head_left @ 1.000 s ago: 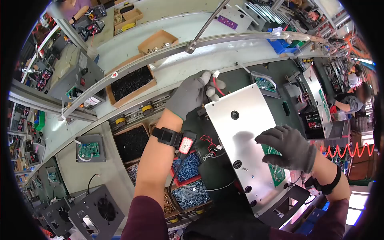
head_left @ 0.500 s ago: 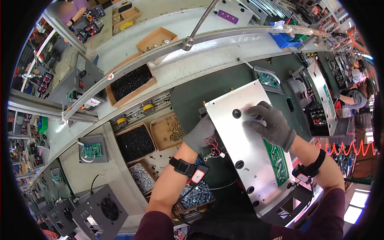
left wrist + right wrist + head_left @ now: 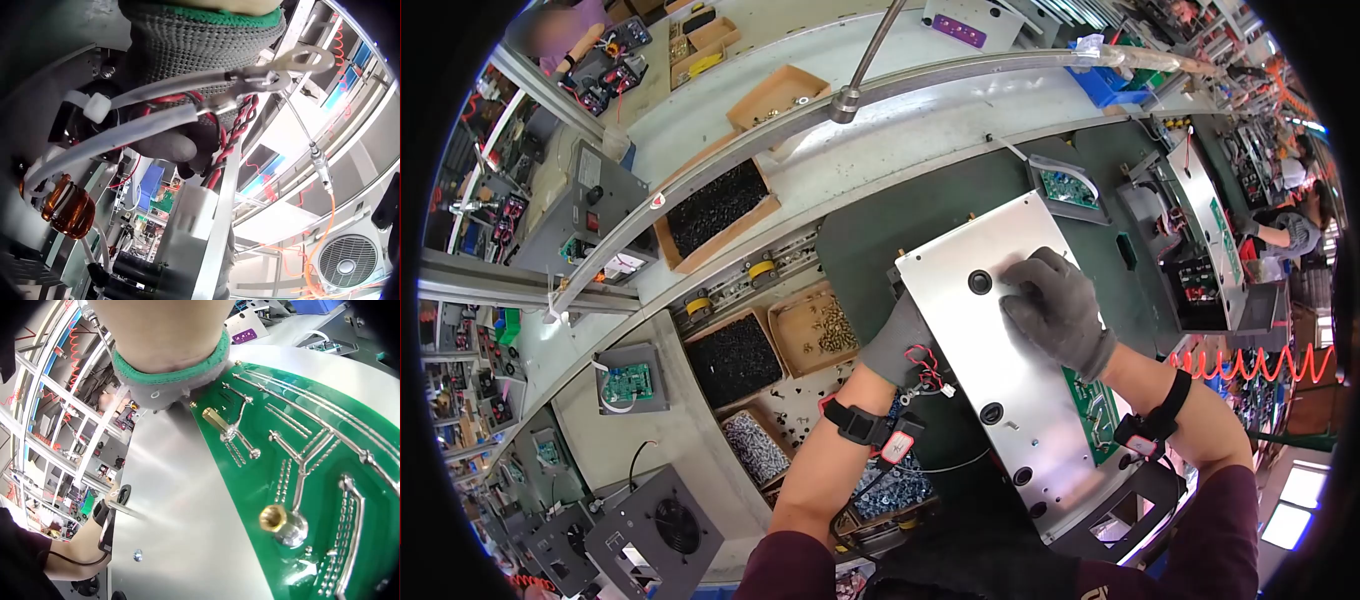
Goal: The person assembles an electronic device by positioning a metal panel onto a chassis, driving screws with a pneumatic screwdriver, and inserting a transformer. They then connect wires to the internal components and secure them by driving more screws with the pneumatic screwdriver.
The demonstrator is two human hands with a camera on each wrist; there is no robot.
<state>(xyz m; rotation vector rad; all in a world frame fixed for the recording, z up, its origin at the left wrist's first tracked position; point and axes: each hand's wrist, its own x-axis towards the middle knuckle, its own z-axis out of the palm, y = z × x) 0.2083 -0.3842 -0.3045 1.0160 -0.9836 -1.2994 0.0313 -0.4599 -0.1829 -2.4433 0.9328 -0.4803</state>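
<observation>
A silver metal panel (image 3: 975, 330) with black grommets lies at a slant on a dark unit, a green circuit board (image 3: 1092, 405) along its right side. My gloved left hand (image 3: 897, 340) reaches in under the panel's left edge, its fingers hidden there. In the left wrist view that hand (image 3: 197, 62) is behind ring-terminal leads (image 3: 131, 128) and red-black wires, near a copper coil (image 3: 70, 206); what the fingers touch is unclear. Over the upper panel, my gloved right hand (image 3: 1055, 305) has loosely bent fingers and nothing visible between them. The right wrist view shows brass standoffs (image 3: 273, 517) on the board.
Boxes of black screws (image 3: 735, 358), brass parts (image 3: 832, 328) and silver screws (image 3: 755, 447) stand left of the unit. A metal rail (image 3: 800, 118) crosses above the bench. Another unit with a board (image 3: 1068, 188) is beyond the panel. Other people work at the far left and right.
My left hand has moved from the panel's far corner, where it held a white connector on a red wire, to below its left edge. My right hand has shifted up and left over the panel.
</observation>
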